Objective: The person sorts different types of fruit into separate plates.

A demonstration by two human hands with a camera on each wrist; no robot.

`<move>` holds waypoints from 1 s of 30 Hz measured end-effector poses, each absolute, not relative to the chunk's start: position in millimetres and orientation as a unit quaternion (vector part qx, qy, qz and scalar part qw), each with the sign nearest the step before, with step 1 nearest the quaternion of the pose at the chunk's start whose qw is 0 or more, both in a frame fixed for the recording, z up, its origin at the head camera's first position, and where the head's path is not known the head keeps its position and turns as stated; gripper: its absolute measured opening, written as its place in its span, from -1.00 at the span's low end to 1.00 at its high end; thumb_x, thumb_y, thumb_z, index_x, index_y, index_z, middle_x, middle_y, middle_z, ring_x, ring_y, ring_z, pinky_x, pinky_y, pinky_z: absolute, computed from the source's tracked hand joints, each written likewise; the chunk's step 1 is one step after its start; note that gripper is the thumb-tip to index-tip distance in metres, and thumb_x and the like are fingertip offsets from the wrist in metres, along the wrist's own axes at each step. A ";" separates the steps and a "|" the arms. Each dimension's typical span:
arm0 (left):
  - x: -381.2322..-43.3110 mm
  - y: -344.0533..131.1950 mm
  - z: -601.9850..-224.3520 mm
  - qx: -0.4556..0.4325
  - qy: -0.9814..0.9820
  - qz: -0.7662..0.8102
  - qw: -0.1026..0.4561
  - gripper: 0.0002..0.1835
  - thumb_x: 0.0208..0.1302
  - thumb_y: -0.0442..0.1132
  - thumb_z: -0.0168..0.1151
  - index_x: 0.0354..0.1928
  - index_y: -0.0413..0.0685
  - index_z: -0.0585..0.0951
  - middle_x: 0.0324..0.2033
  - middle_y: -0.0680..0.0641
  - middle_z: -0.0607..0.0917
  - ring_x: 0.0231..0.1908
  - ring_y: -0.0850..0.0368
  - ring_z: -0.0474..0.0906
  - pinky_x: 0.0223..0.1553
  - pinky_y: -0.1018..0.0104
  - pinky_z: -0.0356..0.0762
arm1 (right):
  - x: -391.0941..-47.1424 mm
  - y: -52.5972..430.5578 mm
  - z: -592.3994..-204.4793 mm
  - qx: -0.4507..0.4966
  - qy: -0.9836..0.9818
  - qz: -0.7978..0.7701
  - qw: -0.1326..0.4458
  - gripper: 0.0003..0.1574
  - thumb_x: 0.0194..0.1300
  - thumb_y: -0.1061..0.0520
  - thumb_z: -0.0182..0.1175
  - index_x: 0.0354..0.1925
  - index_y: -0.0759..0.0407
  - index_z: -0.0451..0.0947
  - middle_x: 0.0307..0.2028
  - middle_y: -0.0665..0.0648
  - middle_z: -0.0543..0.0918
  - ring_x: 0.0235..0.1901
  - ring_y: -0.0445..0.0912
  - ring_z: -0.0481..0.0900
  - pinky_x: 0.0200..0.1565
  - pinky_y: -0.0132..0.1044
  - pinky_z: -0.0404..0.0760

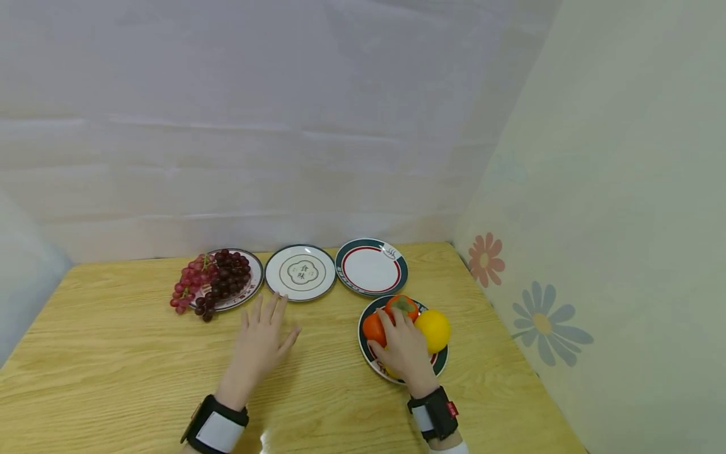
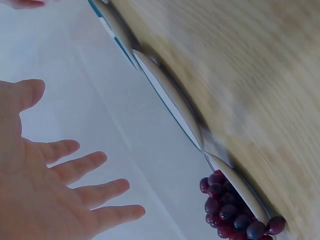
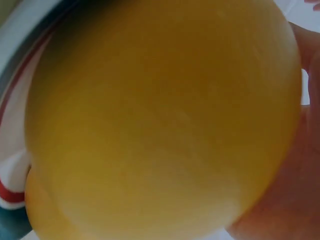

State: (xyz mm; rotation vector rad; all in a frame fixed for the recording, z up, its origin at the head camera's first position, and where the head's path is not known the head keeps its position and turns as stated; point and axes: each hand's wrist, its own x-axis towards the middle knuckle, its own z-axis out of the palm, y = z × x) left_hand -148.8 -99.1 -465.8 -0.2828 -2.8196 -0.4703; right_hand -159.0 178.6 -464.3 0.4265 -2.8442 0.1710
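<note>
My right hand (image 1: 405, 347) lies over the fruit on a green-rimmed plate (image 1: 363, 350), fingers bent down among the fruit. A persimmon (image 1: 372, 329) shows between thumb and forefinger, and another persimmon (image 1: 403, 306) sits at the fingertips. Right of the hand is a yellow round fruit (image 1: 434, 331). In the right wrist view a large yellow fruit (image 3: 160, 120) fills the space before the palm and hides most of the fingers; I cannot tell what they grip. My left hand (image 1: 262, 343) hovers palm down, fingers spread, holding nothing, near a white plate (image 1: 278, 271).
At the back left, red grapes (image 1: 193, 280) and dark grapes (image 1: 229, 277) lie on a plate (image 1: 255, 287), some hanging over its rim. A green-and-red-rimmed plate (image 1: 371, 268) stands right of the white one. Walls rise behind and to the right of the wooden table (image 1: 136, 378).
</note>
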 end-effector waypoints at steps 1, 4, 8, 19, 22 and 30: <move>-145.4 -97.0 -465.8 -0.099 -0.972 -0.161 0.138 -0.27 0.22 0.08 0.15 0.32 -0.17 0.26 0.29 -0.24 0.30 0.30 -0.33 0.05 0.18 -0.41 0.16 | -160.5 177.2 -465.1 0.142 -0.981 0.056 0.117 -0.18 -0.01 -0.21 0.36 0.19 0.00 0.39 0.07 0.23 0.49 -0.10 0.11 0.53 -0.21 -0.02 0.66; -136.2 -91.5 -465.7 -0.105 -0.971 -0.162 0.139 -0.26 0.22 0.08 0.16 0.33 -0.16 0.24 0.29 -0.23 0.31 0.31 -0.31 0.05 0.20 -0.41 0.13 | -164.8 173.3 -466.7 0.131 -0.986 0.053 0.092 -0.16 0.00 -0.23 0.35 0.21 -0.02 0.38 0.09 0.25 0.47 -0.11 0.15 0.51 -0.28 0.00 0.67; -127.4 -85.2 -468.6 -0.112 -0.971 -0.166 0.131 -0.26 0.23 0.09 0.15 0.34 -0.16 0.23 0.29 -0.24 0.32 0.32 -0.30 0.03 0.22 -0.39 0.11 | -169.4 169.4 -467.9 0.122 -0.989 0.042 0.076 -0.16 -0.03 -0.22 0.37 0.20 -0.02 0.39 0.08 0.25 0.48 -0.14 0.20 0.49 -0.30 0.03 0.65; -120.5 -75.8 -470.9 -0.123 -0.968 -0.178 0.131 -0.30 0.24 0.08 0.14 0.32 -0.15 0.26 0.27 -0.23 0.34 0.31 -0.28 0.08 0.21 -0.35 0.18 | -172.0 168.5 -470.7 0.130 -0.988 0.024 0.078 -0.18 -0.16 -0.06 0.49 0.13 -0.06 0.45 0.04 0.20 0.47 -0.48 0.06 0.55 -0.49 -0.11 0.62; -119.9 -73.2 -467.6 -0.132 -0.966 -0.182 0.130 -0.30 0.25 0.09 0.12 0.32 -0.15 0.27 0.26 -0.22 0.35 0.30 -0.26 0.12 0.23 -0.28 0.22 | -167.7 164.5 -465.3 0.149 -0.982 0.028 0.111 -0.21 -0.18 -0.05 0.49 0.10 -0.12 0.47 0.04 0.15 0.47 -0.38 0.08 0.55 -0.42 -0.08 0.61; -115.6 -60.8 -456.3 -0.161 -0.956 -0.210 0.131 -0.28 0.24 0.10 0.13 0.32 -0.16 0.27 0.27 -0.18 0.37 0.26 -0.17 0.24 0.22 -0.05 0.38 | -150.5 141.8 -450.3 0.235 -0.948 0.064 0.204 -0.14 -0.25 -0.09 0.51 0.09 -0.04 0.47 0.05 0.05 0.47 -0.24 0.01 0.46 -0.24 -0.14 0.59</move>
